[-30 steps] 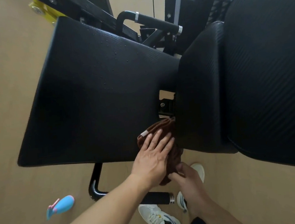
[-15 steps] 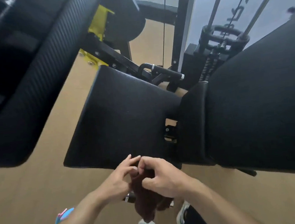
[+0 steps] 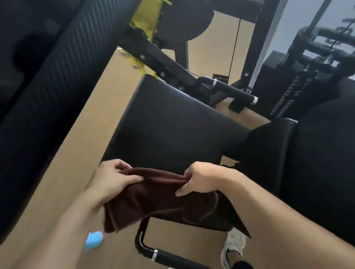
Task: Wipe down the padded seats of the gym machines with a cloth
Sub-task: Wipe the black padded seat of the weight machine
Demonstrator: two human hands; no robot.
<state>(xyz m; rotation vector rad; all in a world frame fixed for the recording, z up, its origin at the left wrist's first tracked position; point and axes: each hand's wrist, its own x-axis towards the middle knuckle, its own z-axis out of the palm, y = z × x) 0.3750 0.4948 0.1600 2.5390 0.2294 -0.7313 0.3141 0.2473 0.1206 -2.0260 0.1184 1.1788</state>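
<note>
A dark brown cloth [image 3: 154,198] hangs spread between my two hands above the near edge of the black padded seat [image 3: 172,130]. My left hand [image 3: 114,178] pinches its upper left edge and my right hand [image 3: 204,178] grips the upper right edge. The lower part of the cloth drapes over the seat's front corner. The black padded backrest [image 3: 328,153] rises to the right of the seat.
A large black pad [image 3: 39,82] of another machine fills the left. A black handle bar [image 3: 179,260] sticks out below the seat, another handle bar [image 3: 230,91] behind it. A blue spray bottle [image 3: 93,240] lies on the tan floor by my left forearm. My shoes [image 3: 231,247] stand below.
The cloth went from pressed on the seat's back corner, to bunched between both hands, to pulled out wide. My hands moved apart and the view tilted upward.
</note>
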